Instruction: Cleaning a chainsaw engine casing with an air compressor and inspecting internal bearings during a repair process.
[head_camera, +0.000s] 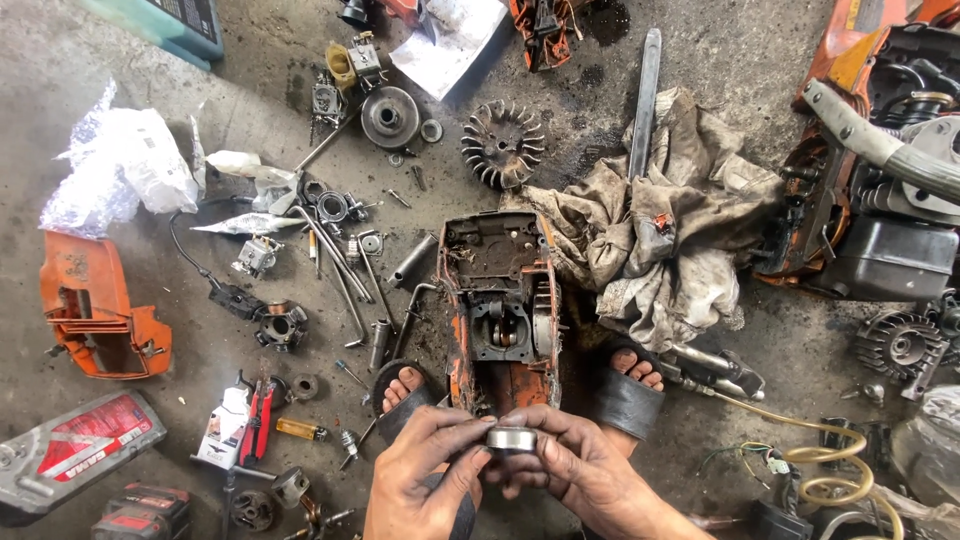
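Both hands meet at the bottom centre around a small round metal part (511, 438), a short grey ring-like cylinder. My left hand (425, 470) pinches its left side with thumb and fingers. My right hand (585, 465) grips its right side. Just beyond the hands lies an open orange engine crankcase (497, 310) on the concrete floor, its crank and inner cavity exposed. My two feet in dark sandals (628, 392) rest either side of the crankcase.
A dirty rag (660, 240) and a chainsaw bar (645, 100) lie to the right. A finned flywheel (502, 143), a clutch drum (390, 116), tools and small parts are scattered left. An orange cover (95, 310) sits far left, another saw body (880, 190) far right.
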